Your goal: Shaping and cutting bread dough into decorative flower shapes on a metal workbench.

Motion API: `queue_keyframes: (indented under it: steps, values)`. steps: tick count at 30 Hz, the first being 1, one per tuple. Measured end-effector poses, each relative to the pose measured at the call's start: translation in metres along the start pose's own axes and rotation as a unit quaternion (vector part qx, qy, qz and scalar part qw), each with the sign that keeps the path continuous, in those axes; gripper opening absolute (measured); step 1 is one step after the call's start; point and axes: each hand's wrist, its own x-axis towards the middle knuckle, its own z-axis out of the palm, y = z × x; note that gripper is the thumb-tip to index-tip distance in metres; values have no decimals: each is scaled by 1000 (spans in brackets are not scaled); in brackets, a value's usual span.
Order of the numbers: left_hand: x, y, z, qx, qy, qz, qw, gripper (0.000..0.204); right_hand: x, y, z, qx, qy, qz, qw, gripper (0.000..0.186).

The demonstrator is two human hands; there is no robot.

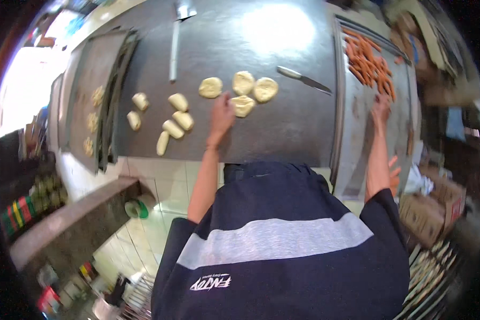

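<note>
On the dark metal table, my left hand [222, 114] is beside several flattened round dough pieces [243, 83], close against the nearest one. Its fingers look curled together; what they hold, if anything, is hidden by blur. My right hand [380, 110] reaches over the metal tray [355, 154] on the right. Its fingers are pinched at the near end of a pile of orange-red sausages [367, 56], seemingly on a sausage. Several rolled dough pieces [173, 128] lie left of my left hand.
A knife [305, 81] lies between the discs and the tray. A long-handled metal tool [174, 48] lies at the back left. Trays with pale dough pieces [92, 122] stand at the left. Another hand [393, 173] shows beside my right forearm, near cardboard boxes [429, 210].
</note>
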Motion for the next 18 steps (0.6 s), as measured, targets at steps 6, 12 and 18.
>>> queue_keyframes:
  steps: [6, 12, 18]
  values:
    - [-3, 41, 51, 231, -154, -84, 957, 34, -35, -9, -50, 37, 20, 62, 997, 18]
    - [-42, 64, 24, 104, -128, 137, 977, 38, -57, -166, -114, 365, 57, 169, 914, 21]
    - [-38, 18, 24, 126, -275, -78, 950, 32, -94, -316, -109, 595, -225, 161, 755, 21]
